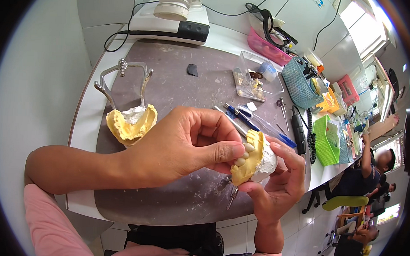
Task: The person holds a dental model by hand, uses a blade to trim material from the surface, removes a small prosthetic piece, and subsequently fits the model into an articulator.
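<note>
In front of me my right hand [280, 180] grips a yellow dental cast [254, 154] by its white plaster base [268, 164], fingers and thumb wrapped round it. A short row of cream-coloured tooth crowns [243, 157] sits along the cast's near side. My left hand [182, 140] is closed in a pinch there, its thumb pressed against the crowns; the fingertips behind are partly hidden. A metal rod with a screw [232, 197] shows below the cast. Left of my left hand, a second yellow dental cast [132, 125] rests against a metal articulator frame [125, 71].
Pens [246, 120] lie beyond my hands. A clear plastic box [256, 80] of small parts, a blue basket [301, 84] and a green basket [326, 139] stand to the right, near a black handpiece [298, 131]. A white machine [172, 25] stands at the back.
</note>
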